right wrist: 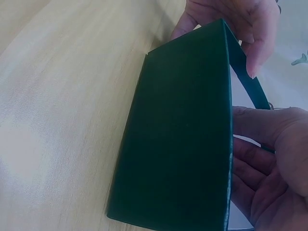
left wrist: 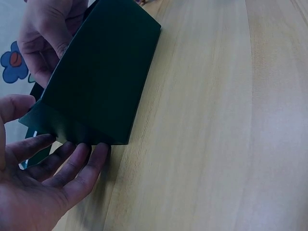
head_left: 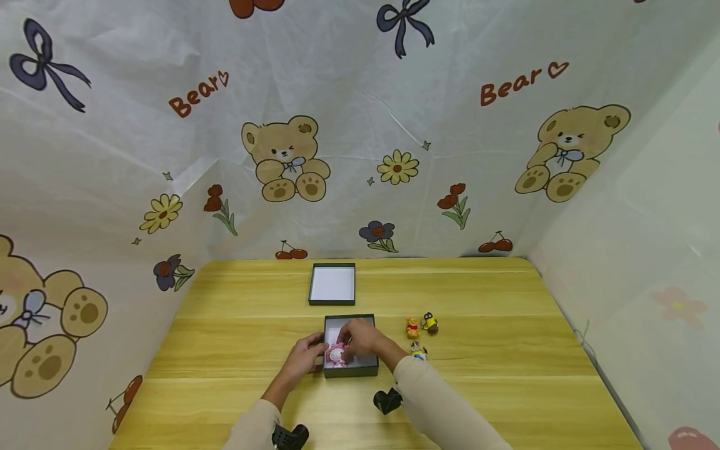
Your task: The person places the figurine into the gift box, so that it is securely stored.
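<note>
A dark green box [head_left: 351,371] with a pale inside stands without its lid near the front of the table. My left hand [head_left: 305,357] holds its left wall, fingertips low on the outside and thumb at the rim. My right hand [head_left: 361,339] reaches down into the box. Its fingers are curled at a small pink-and-white figurine [head_left: 337,355] in the left part of the box, pinching it at the top and right side. In both wrist views, the box's front wall [left wrist: 103,72] hides the figurine and part of the right fingers [right wrist: 252,156].
The box lid [head_left: 332,284] lies behind the box, pale inside up. Right of the box stand a yellow bear figurine in a red top [head_left: 412,328], a yellow-and-dark figurine [head_left: 430,323] and a grey, white and blue figurine [head_left: 417,350]. A patterned cloth [head_left: 349,94] hangs behind the table.
</note>
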Available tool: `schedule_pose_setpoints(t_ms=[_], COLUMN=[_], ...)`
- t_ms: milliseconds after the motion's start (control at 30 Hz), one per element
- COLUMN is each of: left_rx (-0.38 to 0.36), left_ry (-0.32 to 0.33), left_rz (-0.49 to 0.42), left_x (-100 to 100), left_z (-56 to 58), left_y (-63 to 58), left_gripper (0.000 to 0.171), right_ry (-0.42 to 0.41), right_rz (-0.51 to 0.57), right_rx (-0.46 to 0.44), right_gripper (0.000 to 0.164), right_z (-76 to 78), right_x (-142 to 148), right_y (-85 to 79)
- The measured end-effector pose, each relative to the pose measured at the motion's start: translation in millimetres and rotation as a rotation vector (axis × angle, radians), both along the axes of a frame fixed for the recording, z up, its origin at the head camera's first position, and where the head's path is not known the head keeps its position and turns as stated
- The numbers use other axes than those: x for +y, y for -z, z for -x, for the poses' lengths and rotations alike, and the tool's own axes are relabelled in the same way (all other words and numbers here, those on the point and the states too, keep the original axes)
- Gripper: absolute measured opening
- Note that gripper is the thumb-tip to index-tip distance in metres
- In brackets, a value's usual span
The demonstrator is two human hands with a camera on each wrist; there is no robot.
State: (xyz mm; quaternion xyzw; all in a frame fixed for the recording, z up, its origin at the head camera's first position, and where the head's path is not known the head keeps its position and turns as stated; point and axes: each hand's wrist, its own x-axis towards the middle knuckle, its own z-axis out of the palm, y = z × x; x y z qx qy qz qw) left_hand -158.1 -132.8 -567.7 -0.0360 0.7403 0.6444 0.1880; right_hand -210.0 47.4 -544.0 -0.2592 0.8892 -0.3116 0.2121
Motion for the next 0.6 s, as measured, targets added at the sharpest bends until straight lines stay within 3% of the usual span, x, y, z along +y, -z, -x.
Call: schedule_pose_setpoints(t_ms=[100, 600], left_rx=[0.004, -0.001], left_ry=[-0.008, -0.014], left_rz=[0.000, 0.029], left_x=[-0.7, -0.3], left_z=[2.0, 1.8], left_y=[7.3, 7.2], left_gripper=[0.051, 0.052], right_ry=[-0.005, -0.004], right_rz=[-0.002, -0.003], right_rx=[0.007, 0.005], right_gripper=[0.018, 0.019], right_z=[0.2, 0.9], right_x=[0.2, 0.4], right_y=[0.2, 1.5])
